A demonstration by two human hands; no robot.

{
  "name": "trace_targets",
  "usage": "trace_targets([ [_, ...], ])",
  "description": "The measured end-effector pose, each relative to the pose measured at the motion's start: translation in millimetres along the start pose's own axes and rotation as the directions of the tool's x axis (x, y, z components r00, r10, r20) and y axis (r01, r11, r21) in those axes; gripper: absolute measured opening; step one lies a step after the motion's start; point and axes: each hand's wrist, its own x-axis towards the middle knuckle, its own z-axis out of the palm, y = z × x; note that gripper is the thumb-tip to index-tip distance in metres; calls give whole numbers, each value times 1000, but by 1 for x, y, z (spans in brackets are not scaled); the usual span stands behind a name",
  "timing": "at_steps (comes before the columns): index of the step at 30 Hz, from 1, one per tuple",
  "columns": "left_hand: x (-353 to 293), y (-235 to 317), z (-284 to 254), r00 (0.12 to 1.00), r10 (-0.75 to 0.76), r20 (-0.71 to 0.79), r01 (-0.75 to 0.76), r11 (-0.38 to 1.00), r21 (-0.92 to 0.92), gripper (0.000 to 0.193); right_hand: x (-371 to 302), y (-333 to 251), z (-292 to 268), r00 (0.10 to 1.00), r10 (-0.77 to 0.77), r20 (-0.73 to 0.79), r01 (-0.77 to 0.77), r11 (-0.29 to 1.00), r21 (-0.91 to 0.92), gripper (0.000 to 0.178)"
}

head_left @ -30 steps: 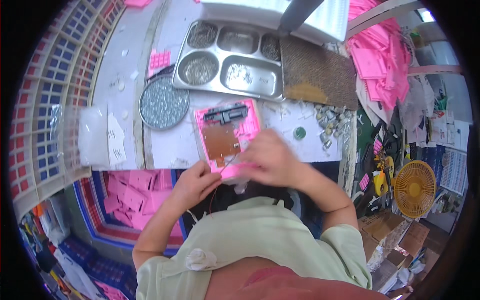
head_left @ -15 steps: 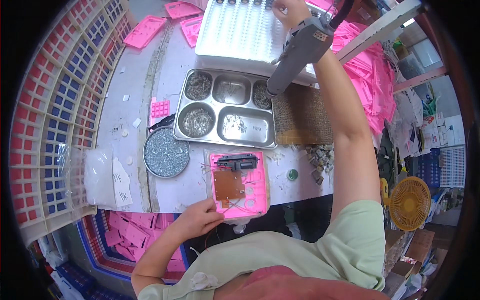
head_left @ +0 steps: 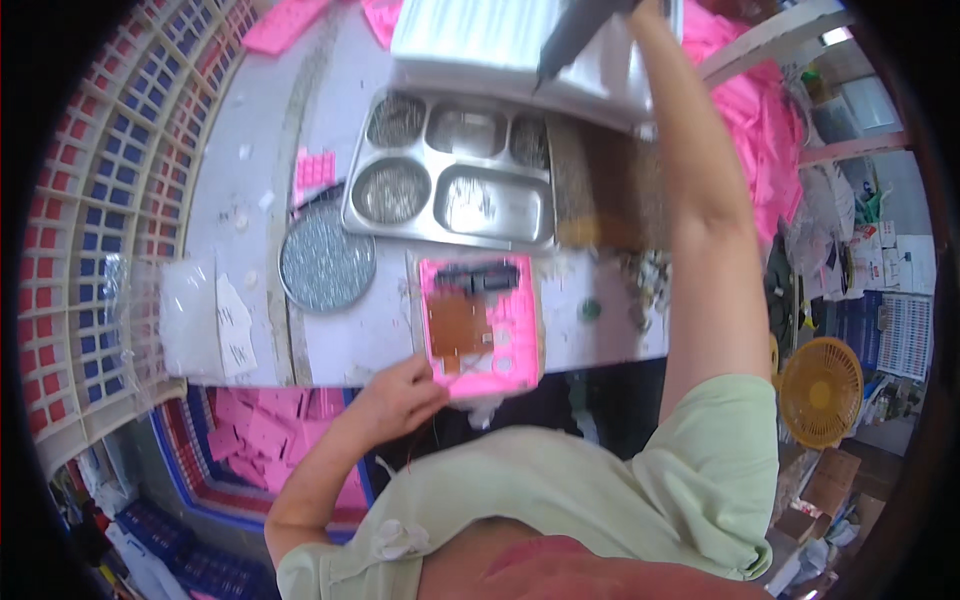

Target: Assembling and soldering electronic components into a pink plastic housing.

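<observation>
Before me at the table's front edge lies a pink plastic casing [head_left: 515, 345] with a brown circuit board [head_left: 455, 325] and a black part [head_left: 475, 277] fitted in it. My left hand [head_left: 405, 395] is closed on its lower left corner, where thin wires run. Beyond the casing sits a steel compartment tray [head_left: 432, 170] holding small metal pieces. My right arm [head_left: 715, 230] stretches far forward past the top edge, so its hand is cut off. Near that wrist hangs a grey electric screwdriver [head_left: 578, 40], blurred, over a white foam tray [head_left: 480, 30].
A round dish of small grey parts [head_left: 328, 262] stands left of the steel tray. Pink casings pile up at the right [head_left: 755, 130] and in a blue-rimmed crate [head_left: 185, 450] below the table. A tall plastic crate [head_left: 120, 200] walls the left side. A yellow basket [head_left: 820, 390] is at right.
The whole view has shifted, so the table things appear higher. My right hand, earlier pinched at the foam tray's far row, has left the picture. My left hand stays at the casing's corner.
</observation>
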Motion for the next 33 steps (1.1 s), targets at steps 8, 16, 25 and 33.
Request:
trace_targets([
  [8,-12,6,16,991,-98,-97,95,995,-28,17,-226,-210,-196,718,87,690,-552,675,490,12],
  [16,-8,8,14,993,-75,-92,75,997,-6,18,-341,-266,-199,648,-209,732,-207,877,434,17],
  [25,-8,6,17,992,-60,-112,60,998,-3,18,-359,-262,-197,752,-222,621,-154,857,492,30],
  [33,-8,8,15,993,-83,-78,86,995,40,19,-346,-255,-204,748,-157,645,-225,854,470,26],
])
